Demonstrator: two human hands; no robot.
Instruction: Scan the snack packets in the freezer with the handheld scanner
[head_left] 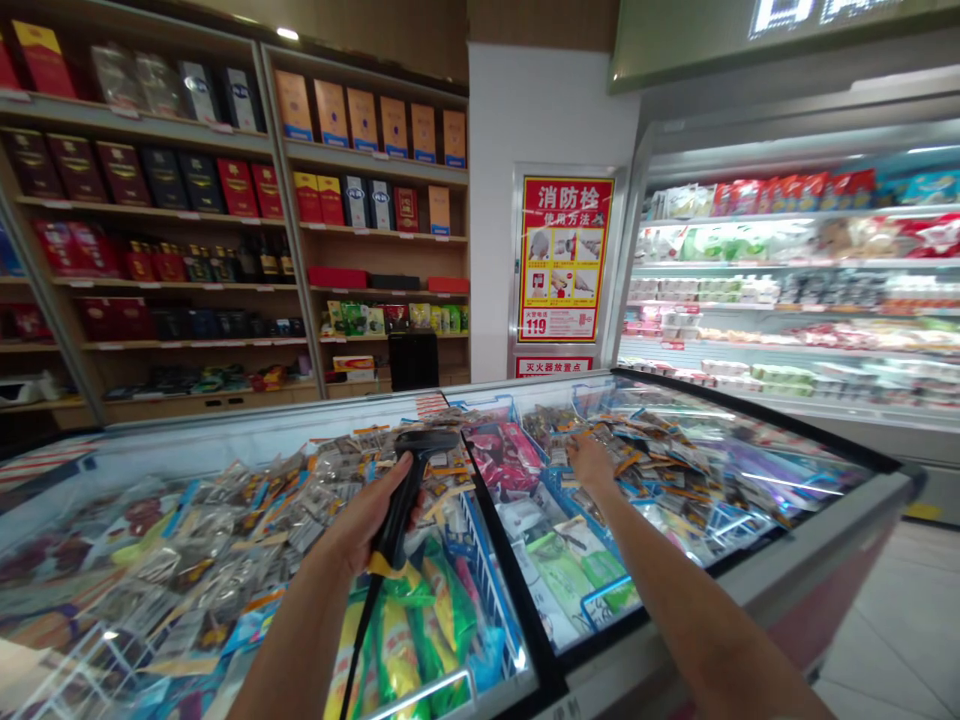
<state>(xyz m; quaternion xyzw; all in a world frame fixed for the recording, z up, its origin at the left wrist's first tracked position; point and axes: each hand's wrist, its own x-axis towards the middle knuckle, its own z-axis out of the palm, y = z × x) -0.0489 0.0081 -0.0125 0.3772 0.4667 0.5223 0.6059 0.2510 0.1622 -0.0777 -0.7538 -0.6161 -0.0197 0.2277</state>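
A black barcode scanner [405, 500] with yellow parts is held upright in my left hand [371, 510], thumb along its handle and cable hanging down. It is over the left half of a chest freezer [551, 700]. Beyond the dark divider, my right hand [591, 462] reaches into the right half, fingers curled down among small brown-and-orange packets [667, 450]. What its fingertips grip is too small to make out. Pink packets [506, 455] lie to its left, and green-and-white packs [570, 560] are nearer me. Below the scanner are green-and-yellow corn packs [405, 640].
A blue wire basket [487, 560] stands beside the divider, and a white wire rack [97, 665] is at lower left. Shelves of boxes [367, 170] line the back wall. On the right is a lit refrigerated display [795, 250], with tiled floor [892, 600] below.
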